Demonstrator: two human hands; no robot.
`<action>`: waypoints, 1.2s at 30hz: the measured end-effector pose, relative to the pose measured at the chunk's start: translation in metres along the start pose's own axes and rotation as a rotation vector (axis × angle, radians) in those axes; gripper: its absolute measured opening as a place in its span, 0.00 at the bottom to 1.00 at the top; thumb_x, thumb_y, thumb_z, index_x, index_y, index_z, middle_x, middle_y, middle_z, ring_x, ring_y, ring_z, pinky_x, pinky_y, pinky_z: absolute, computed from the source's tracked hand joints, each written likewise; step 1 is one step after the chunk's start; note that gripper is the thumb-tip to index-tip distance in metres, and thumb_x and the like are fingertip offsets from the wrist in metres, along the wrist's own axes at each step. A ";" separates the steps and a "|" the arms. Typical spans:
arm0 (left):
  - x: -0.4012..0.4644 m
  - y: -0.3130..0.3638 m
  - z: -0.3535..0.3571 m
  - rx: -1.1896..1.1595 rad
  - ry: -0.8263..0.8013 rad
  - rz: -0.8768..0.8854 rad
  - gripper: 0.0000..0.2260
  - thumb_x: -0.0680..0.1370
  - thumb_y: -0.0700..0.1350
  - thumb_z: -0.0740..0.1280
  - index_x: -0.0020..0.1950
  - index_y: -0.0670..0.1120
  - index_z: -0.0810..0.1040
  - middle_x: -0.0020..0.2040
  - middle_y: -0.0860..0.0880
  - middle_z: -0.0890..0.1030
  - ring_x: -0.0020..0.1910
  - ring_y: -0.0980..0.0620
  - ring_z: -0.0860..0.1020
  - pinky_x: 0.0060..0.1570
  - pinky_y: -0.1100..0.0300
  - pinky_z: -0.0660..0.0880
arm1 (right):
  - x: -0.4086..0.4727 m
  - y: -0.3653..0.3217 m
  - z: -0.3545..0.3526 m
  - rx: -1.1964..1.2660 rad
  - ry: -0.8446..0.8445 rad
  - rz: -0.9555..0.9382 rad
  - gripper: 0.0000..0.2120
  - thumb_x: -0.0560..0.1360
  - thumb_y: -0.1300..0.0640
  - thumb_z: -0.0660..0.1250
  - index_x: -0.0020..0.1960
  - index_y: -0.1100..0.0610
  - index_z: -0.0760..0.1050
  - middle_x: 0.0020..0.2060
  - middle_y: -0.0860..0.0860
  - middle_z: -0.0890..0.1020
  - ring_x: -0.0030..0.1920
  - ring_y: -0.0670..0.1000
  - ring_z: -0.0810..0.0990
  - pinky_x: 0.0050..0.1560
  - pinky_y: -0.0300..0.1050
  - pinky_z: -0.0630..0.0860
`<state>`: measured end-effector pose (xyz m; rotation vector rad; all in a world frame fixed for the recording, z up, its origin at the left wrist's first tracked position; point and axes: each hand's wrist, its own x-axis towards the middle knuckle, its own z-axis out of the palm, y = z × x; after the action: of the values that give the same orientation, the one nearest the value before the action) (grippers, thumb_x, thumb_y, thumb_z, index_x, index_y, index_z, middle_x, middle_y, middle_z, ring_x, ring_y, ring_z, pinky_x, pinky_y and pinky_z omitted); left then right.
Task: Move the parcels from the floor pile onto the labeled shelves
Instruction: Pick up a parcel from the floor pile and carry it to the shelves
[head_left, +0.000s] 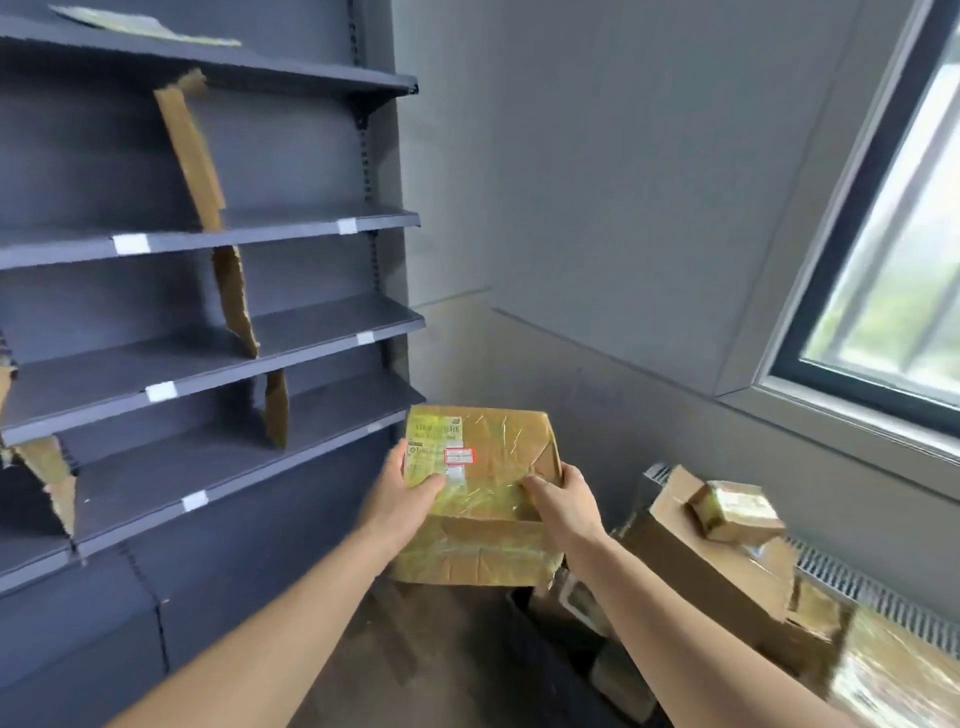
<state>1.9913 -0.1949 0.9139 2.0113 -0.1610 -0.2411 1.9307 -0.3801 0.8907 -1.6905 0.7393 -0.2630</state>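
I hold the taped parcel (480, 493) in a two-handed grip, left hand (402, 491) and right hand (563, 501) grasping its sides, beside the dark shelves (291, 332).

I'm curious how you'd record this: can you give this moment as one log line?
step: carrying | object: taped box | left hand: holds box | right hand: holds box | shelves: left | pile: right

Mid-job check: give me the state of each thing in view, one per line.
Taped brown cardboard parcel with white label: lifted, held in both hands, label up.
Left hand: grips parcel's left edge.
Right hand: grips parcel's right side.
Dark grey metal shelves: mostly bare, cardboard dividers upright.
Floor pile of cardboard boxes: still unshelved.
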 end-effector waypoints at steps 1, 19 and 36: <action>0.005 0.007 0.020 0.000 -0.043 0.012 0.32 0.78 0.54 0.67 0.79 0.56 0.57 0.71 0.55 0.73 0.64 0.52 0.73 0.64 0.51 0.70 | 0.007 0.006 -0.019 0.019 0.039 0.013 0.21 0.78 0.52 0.67 0.70 0.53 0.69 0.55 0.49 0.80 0.53 0.51 0.82 0.57 0.51 0.81; 0.093 0.075 0.312 0.040 -0.684 0.120 0.30 0.80 0.47 0.66 0.79 0.50 0.57 0.62 0.58 0.73 0.55 0.59 0.72 0.59 0.58 0.71 | 0.100 0.124 -0.228 0.090 0.517 0.323 0.29 0.78 0.51 0.66 0.76 0.56 0.65 0.59 0.51 0.80 0.54 0.50 0.80 0.54 0.49 0.78; 0.086 0.139 0.555 0.184 -0.953 0.129 0.33 0.79 0.50 0.66 0.81 0.50 0.54 0.77 0.51 0.65 0.73 0.47 0.67 0.71 0.50 0.66 | 0.137 0.209 -0.419 0.140 0.797 0.427 0.17 0.77 0.52 0.67 0.65 0.50 0.73 0.50 0.45 0.82 0.50 0.47 0.80 0.47 0.46 0.75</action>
<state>1.9397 -0.7589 0.7942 1.8985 -0.9294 -1.1200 1.7396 -0.8135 0.7750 -1.2257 1.6008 -0.6824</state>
